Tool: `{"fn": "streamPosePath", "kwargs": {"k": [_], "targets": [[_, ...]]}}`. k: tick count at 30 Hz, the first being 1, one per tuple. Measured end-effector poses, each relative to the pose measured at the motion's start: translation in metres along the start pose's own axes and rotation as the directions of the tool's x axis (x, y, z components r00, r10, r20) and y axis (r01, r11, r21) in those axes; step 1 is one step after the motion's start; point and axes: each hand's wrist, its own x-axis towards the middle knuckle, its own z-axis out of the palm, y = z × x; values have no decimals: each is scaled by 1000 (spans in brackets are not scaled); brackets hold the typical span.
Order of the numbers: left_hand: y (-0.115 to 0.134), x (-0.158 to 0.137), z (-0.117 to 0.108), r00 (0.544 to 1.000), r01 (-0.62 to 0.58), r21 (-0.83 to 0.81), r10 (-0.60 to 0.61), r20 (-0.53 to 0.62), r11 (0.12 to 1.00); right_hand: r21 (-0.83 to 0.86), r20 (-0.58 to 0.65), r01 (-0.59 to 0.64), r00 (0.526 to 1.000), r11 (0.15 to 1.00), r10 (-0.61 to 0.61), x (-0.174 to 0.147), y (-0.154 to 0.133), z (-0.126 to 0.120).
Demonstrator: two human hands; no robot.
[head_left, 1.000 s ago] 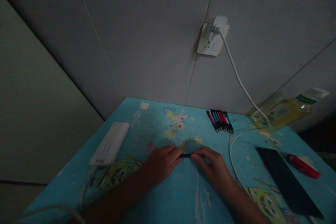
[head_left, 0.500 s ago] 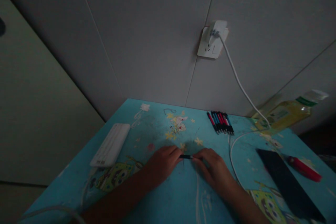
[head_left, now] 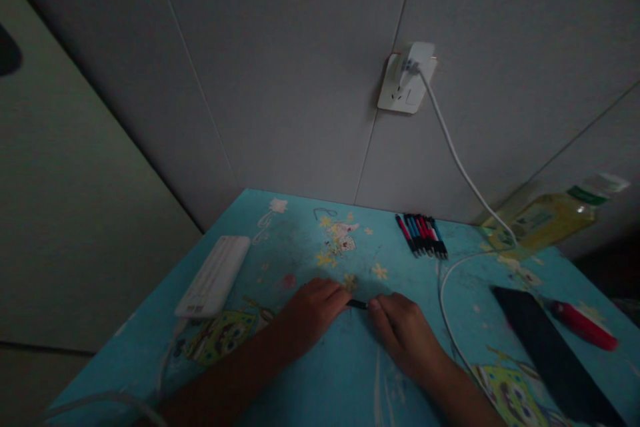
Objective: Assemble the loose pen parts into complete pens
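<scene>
A dark pen spans the gap between my two hands, just above the blue patterned tabletop. My left hand is closed round one end of it. On the other end, my right hand is closed too, its thumb pressed along the tip. Both ends of the pen are hidden inside my fingers. Beyond my right hand, several pens in red, blue and black lie side by side in a row near the wall.
A white power bank with a cable lies at left. On the right are a black flat strip, a red-handled tool and a bottle of yellow liquid. A white cable runs from the wall socket across the table.
My right thumb has shifted onto the pen's end, and the right hand has turned slightly. The pen now tilts a little down to the right. The whole view has shifted slightly.
</scene>
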Motion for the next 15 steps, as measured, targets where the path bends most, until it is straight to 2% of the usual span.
{"fn": "streamPosePath", "kwargs": {"k": [5, 11, 15], "targets": [[-2, 0, 2, 1000, 3, 51, -2, -22, 999, 36, 9, -11, 1000, 999, 11, 2, 2, 2], [0, 1, -1, 1000, 19, 6, -19, -17, 1000, 113, -51, 8, 999, 994, -3, 3, 0, 2], [3, 3, -4, 996, 44, 0, -44, -72, 999, 149, -97, 52, 995, 988, -38, 4, 0, 0]]}}
